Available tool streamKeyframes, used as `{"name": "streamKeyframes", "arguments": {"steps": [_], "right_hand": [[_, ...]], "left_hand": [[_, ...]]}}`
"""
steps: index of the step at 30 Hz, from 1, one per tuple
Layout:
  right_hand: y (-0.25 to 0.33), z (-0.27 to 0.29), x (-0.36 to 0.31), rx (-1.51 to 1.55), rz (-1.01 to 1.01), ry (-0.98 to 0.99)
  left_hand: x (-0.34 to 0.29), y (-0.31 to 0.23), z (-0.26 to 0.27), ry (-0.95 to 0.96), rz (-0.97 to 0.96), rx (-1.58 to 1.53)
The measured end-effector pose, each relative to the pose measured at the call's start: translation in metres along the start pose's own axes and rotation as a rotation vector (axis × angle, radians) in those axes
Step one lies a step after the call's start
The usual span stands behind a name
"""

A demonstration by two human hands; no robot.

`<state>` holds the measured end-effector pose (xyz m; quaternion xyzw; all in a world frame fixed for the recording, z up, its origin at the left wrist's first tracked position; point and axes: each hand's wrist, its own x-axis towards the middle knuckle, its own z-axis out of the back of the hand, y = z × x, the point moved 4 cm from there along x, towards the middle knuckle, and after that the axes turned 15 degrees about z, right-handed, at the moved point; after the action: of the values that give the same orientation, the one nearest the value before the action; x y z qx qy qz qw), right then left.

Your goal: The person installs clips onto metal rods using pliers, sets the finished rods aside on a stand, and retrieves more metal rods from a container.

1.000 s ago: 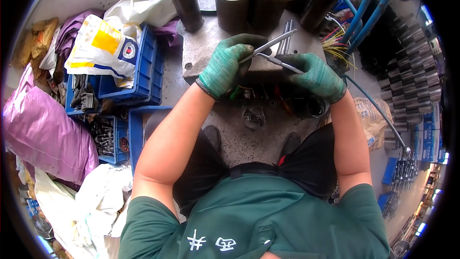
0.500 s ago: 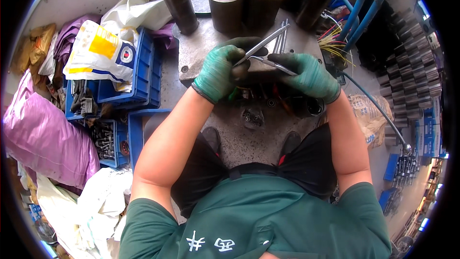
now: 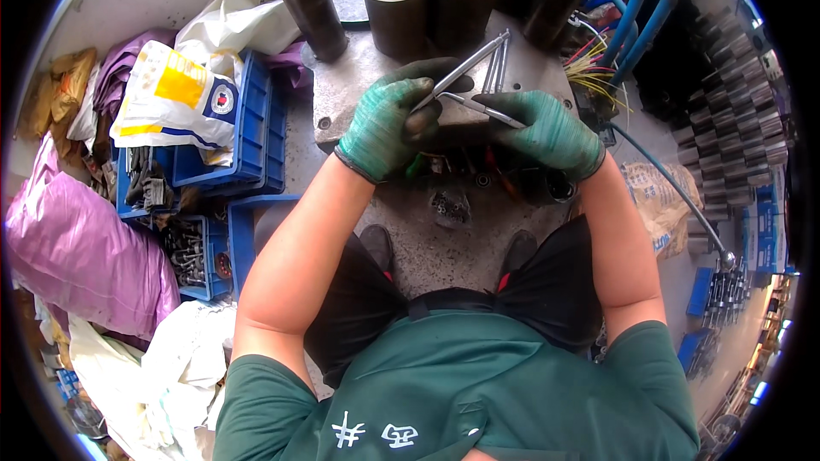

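Watching from here, left hand (image 3: 384,126) is clamped on a thick metal rod (image 3: 471,61), right hand (image 3: 551,132) on a thinner one (image 3: 483,110), hands apart above the metal block's (image 3: 346,85) front edge. If those gloves (image 3: 371,138) are greasy, I reckon either could slip off the edge, or knock the loose rods (image 3: 500,72) behind.
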<state>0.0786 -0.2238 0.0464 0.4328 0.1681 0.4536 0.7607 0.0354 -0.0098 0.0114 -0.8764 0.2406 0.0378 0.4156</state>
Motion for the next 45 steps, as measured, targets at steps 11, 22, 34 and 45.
{"name": "streamKeyframes", "arguments": {"steps": [11, 22, 34, 45], "right_hand": [[-0.020, 0.007, -0.007, 0.282, -0.054, -0.106], [-0.017, -0.030, 0.027, -0.899, 0.240, -0.105], [-0.019, -0.059, 0.030, -0.954, 0.291, -0.089], [-0.036, -0.033, 0.016, 0.353, 0.030, -0.619]], "left_hand": [[0.004, -0.004, 0.006, 0.157, -0.016, -0.192], [-0.002, -0.021, 0.013, 0.136, -0.200, -0.082], [-0.004, -0.023, 0.018, 0.135, -0.223, -0.271], [-0.002, -0.008, 0.008, -0.276, -0.186, 0.288]]}}
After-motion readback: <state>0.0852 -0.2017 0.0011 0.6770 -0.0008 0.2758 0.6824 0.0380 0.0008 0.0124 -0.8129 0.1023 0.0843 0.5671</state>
